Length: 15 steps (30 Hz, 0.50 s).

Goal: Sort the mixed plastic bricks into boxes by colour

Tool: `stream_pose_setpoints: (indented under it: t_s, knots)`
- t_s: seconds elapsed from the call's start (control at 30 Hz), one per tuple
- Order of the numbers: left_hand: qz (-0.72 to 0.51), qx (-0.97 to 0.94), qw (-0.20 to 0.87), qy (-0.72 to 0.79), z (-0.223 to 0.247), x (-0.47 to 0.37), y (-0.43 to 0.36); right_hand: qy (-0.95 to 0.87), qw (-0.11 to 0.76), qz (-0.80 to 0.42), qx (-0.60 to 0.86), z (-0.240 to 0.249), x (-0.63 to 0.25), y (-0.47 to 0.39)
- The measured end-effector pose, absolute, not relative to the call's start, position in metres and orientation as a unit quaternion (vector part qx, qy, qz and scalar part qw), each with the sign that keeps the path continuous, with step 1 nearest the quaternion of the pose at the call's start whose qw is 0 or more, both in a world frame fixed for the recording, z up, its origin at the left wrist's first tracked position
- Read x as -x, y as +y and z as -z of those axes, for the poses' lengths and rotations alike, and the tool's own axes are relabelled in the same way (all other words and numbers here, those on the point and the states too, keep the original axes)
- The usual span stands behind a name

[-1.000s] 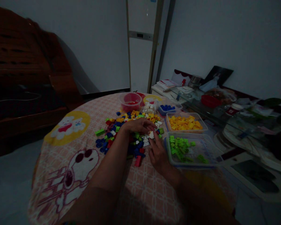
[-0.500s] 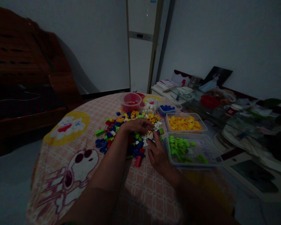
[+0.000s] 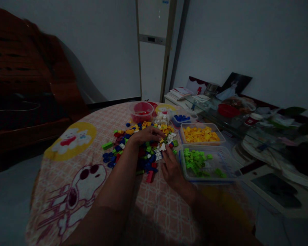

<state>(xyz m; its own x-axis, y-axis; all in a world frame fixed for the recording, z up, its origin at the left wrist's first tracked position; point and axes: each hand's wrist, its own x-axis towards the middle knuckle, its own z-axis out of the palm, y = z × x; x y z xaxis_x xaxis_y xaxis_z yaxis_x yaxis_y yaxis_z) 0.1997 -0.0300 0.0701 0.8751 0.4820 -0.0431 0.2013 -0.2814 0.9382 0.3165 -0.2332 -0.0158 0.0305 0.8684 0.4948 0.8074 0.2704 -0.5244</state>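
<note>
My left hand (image 3: 149, 134) reaches over a mixed pile of toy bricks (image 3: 143, 153), its fingers curled down. A small yellow brick (image 3: 161, 140) shows at its fingertips. Just nearer to me, my right hand (image 3: 172, 169) has its fingertips closed at a white brick (image 3: 163, 147); the thumb side is partly hidden. Flat white studded bricks (image 3: 158, 155) lie beside these fingers. Blue, red, green, yellow and white bricks spread around and under both hands. A pink-red brick (image 3: 149, 176) lies at the pile's near edge, a green one (image 3: 107, 146) at its left.
Right of the pile stand clear boxes of green bricks (image 3: 195, 160), yellow bricks (image 3: 200, 134) and blue bricks (image 3: 182, 118). A round tub (image 3: 141, 112) with red pieces stands at the back, white bricks (image 3: 162, 118) beside it. A cluttered glass shelf (image 3: 213, 112) runs along the right.
The yellow piece, earlier against the white brick between my hands, now shows apart from it at my left fingertips. The left hand has drawn slightly back; the view has shifted a little.
</note>
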Motion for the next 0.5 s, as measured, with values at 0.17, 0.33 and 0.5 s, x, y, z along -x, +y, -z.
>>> stream_pose_setpoints:
  t_s: [0.17, 0.33, 0.5]
  knots:
    - [-0.162, -0.805, 0.513, 0.248, -0.063, -0.205, -0.026, -0.702, 0.376, -0.030, 0.605, 0.016, -0.316, -0.233]
    - [-0.134, -0.847, 0.427, 0.286, -0.056, -0.215, -0.025, -0.719, 0.346, -0.011, 0.603, 0.014, -0.317, -0.233]
    - [-0.080, -0.870, 0.378, 0.305, -0.062, -0.216, -0.031, -0.722, 0.339, -0.007, 0.603, 0.012, -0.318, -0.233]
